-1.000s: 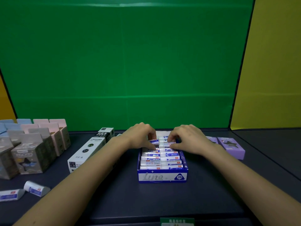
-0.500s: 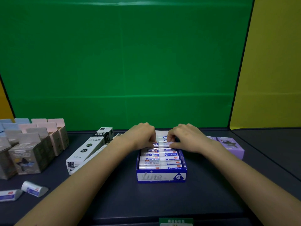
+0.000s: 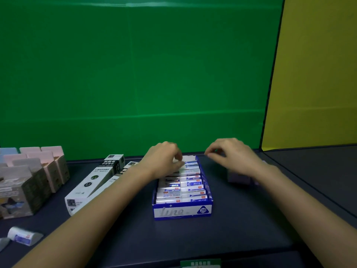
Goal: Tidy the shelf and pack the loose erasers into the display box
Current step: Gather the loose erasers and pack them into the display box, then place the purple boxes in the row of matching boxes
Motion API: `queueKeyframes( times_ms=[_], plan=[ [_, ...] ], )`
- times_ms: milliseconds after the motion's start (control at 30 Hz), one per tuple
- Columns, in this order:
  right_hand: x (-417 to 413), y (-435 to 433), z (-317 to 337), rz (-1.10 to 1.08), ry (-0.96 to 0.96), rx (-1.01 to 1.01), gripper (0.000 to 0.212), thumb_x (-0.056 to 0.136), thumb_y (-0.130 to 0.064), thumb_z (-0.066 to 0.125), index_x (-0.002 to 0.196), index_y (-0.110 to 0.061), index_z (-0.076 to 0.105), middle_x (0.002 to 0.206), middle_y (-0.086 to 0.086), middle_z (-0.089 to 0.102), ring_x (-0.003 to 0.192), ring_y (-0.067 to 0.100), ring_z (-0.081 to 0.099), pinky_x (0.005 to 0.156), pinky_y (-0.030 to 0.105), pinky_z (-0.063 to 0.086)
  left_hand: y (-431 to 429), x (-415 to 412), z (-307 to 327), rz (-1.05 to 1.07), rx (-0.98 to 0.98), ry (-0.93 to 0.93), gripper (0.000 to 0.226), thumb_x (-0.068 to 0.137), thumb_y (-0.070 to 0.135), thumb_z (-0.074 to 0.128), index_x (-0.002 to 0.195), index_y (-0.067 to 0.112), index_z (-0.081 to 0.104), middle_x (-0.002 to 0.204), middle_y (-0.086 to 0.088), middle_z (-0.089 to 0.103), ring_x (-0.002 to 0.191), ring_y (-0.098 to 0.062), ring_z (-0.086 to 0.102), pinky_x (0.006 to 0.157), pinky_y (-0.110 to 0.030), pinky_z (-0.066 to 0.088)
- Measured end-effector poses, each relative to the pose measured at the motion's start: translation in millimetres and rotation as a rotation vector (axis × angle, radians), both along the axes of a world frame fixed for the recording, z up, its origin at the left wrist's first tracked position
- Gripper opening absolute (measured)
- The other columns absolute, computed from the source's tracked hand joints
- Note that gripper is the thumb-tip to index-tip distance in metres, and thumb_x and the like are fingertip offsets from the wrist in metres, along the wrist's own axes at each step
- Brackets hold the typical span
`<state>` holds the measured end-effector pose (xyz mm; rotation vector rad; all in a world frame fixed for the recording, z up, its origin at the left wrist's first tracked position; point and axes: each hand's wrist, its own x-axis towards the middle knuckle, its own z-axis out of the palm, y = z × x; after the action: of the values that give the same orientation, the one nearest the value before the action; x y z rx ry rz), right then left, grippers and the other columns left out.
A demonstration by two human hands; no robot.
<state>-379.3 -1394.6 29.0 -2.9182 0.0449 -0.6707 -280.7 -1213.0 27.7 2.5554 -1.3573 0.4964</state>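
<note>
While my left hand (image 3: 164, 161) lay curled on the erasers (image 3: 191, 183) at the upper end of the display box (image 3: 182, 210), centre frame, grip unclear, my right hand (image 3: 233, 155) hovered beside it, fingers loosely curled, empty, loose eraser (image 3: 25, 235) lower left.

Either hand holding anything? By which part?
Right hand: nothing. Left hand: fingers touch erasers at the back of the display box; grip cannot be told.

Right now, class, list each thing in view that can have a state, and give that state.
display box: open-topped, holding rows of erasers.
loose eraser: lying outside the box, unpacked.
left hand: fingertips on the far erasers; grip unclear.
right hand: off the box, holding nothing.
</note>
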Motion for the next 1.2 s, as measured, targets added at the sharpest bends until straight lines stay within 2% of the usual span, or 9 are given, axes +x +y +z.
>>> queueKeyframes(
  times_ms=[167, 300, 467, 600, 733, 900, 1033, 1133, 1200],
  plan=[
    [-39, -59, 10, -0.216, -0.141, 0.16, 0.022, 0.088, -0.022, 0.056, 0.105, -0.015, 0.068, 0.107, 0.004, 0.07, 0.097, 0.023, 0.063, 0.087, 0.035, 0.048, -46, -30, 5, -0.053, -0.171, 0.13, 0.027, 0.086, 0.031, 0.058, 0.101, 0.011, 0.068, 0.103, -0.007, 0.071, 0.093, -0.025, 0.064, 0.082, -0.033, 0.05],
    [-52, -98, -5, -0.428, 0.056, 0.168, 0.051, 0.086, -0.05, 0.053, 0.115, -0.009, 0.058, 0.12, 0.014, 0.063, 0.109, 0.031, 0.058, 0.089, 0.037, 0.044, -98, -51, 4, 0.001, -0.071, 0.225, 0.038, 0.086, 0.038, 0.055, 0.106, 0.005, 0.062, 0.11, -0.015, 0.067, 0.1, -0.032, 0.06, 0.085, -0.035, 0.047],
    [-51, -114, -34, -0.423, 0.253, 0.286, 0.086, 0.072, -0.075, 0.046, 0.127, -0.009, 0.045, 0.134, 0.014, 0.051, 0.121, 0.033, 0.05, 0.093, 0.041, 0.045, -154, -69, -10, 0.212, 0.155, 0.378, 0.064, 0.091, 0.054, 0.037, 0.107, -0.005, 0.059, 0.121, -0.024, 0.059, 0.111, -0.037, 0.054, 0.085, -0.035, 0.042],
    [-49, -116, -42, -0.399, 0.331, 0.321, 0.08, 0.075, -0.073, 0.042, 0.124, -0.01, 0.047, 0.134, 0.013, 0.051, 0.12, 0.031, 0.049, 0.088, 0.038, 0.042, -168, -71, -20, 0.309, 0.174, 0.497, 0.067, 0.091, 0.055, 0.035, 0.117, -0.003, 0.057, 0.132, -0.022, 0.053, 0.12, -0.035, 0.05, 0.094, -0.035, 0.04],
    [-51, -121, -40, -0.378, 0.307, 0.365, 0.066, 0.071, -0.067, 0.052, 0.107, -0.012, 0.054, 0.121, 0.011, 0.059, 0.108, 0.03, 0.055, 0.074, 0.032, 0.04, -170, -72, -21, 0.363, 0.122, 0.53, 0.06, 0.083, 0.052, 0.053, 0.111, 0.001, 0.06, 0.124, -0.019, 0.059, 0.113, -0.033, 0.055, 0.082, -0.033, 0.043],
    [-63, -121, -43, -0.321, 0.174, 0.35, 0.058, 0.075, -0.05, 0.061, 0.112, -0.006, 0.046, 0.117, 0.013, 0.057, 0.109, 0.034, 0.053, 0.076, 0.034, 0.04, -167, -83, -28, 0.401, -0.07, 0.549, 0.067, 0.08, 0.048, 0.059, 0.124, 0.002, 0.038, 0.13, -0.017, 0.052, 0.119, -0.033, 0.049, 0.085, -0.03, 0.04],
    [-68, -126, -42, -0.183, 0.084, 0.58, 0.059, 0.077, -0.036, 0.068, 0.121, -0.01, 0.037, 0.122, 0.008, 0.054, 0.107, 0.025, 0.052, 0.081, 0.03, 0.038, -158, -96, -24, 0.343, -0.294, 0.541, 0.051, 0.075, 0.037, 0.067, 0.104, 0.009, 0.035, 0.115, -0.014, 0.058, 0.106, -0.031, 0.055, 0.08, -0.032, 0.041],
    [-69, -121, -33, -0.026, -0.02, 0.688, 0.064, 0.081, -0.03, 0.067, 0.132, -0.007, 0.035, 0.114, 0.003, 0.056, 0.113, 0.024, 0.054, 0.09, 0.032, 0.039, -136, -103, -11, 0.255, -0.543, 0.667, 0.057, 0.068, 0.029, 0.077, 0.103, 0.01, 0.037, 0.103, -0.007, 0.061, 0.089, -0.021, 0.057, 0.079, -0.031, 0.045],
    [-68, -108, -23, 0.107, -0.072, 0.829, 0.057, 0.081, -0.029, 0.067, 0.129, -0.01, 0.042, 0.111, 0.002, 0.061, 0.099, 0.019, 0.061, 0.087, 0.032, 0.045, -114, -110, 0, 0.168, -0.694, 0.822, 0.064, 0.062, 0.026, 0.083, 0.111, 0.008, 0.044, 0.104, -0.006, 0.065, 0.086, -0.016, 0.06, 0.08, -0.028, 0.049]
  ],
)
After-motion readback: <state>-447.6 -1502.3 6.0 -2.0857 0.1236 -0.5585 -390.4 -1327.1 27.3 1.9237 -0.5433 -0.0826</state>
